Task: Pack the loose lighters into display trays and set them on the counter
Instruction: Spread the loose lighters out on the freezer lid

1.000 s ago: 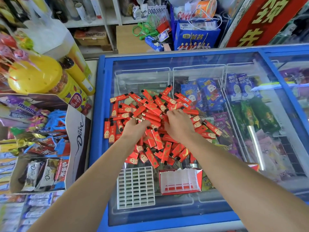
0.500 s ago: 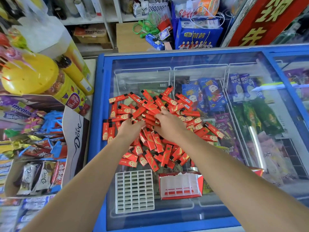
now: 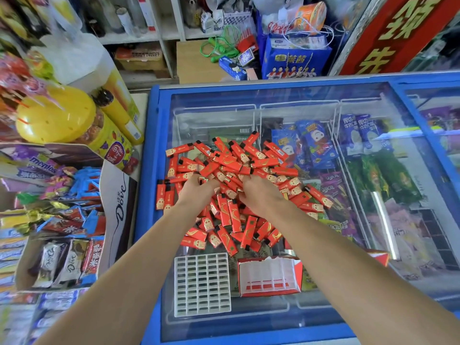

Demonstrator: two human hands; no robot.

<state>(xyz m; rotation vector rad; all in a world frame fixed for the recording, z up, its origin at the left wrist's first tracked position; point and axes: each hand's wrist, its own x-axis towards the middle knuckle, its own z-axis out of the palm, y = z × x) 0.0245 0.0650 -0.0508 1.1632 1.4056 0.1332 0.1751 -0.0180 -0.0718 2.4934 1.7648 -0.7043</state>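
Two trays nearest me: white grid tray [image 3: 202, 285] and red box tray [image 3: 270, 277], both unfilled. Beyond, my left hand [image 3: 198, 192] and right hand [image 3: 261, 192] dig into the lighters [image 3: 231, 168] heaped on the freezer lid [image 3: 373, 282]; fingers buried, grip unclear. Risk: raking slides lighters off the slick glass.

— Fingertips of left hand [image 3: 198, 189] and right hand [image 3: 261, 192]?
— Buried among the lighters [image 3: 231, 185]; grip impossible to tell.
— Red display tray [image 3: 270, 276]?
— Right end hidden behind the forearm.
— Freezer lid [image 3: 273, 95]?
— Cut off at right edge.
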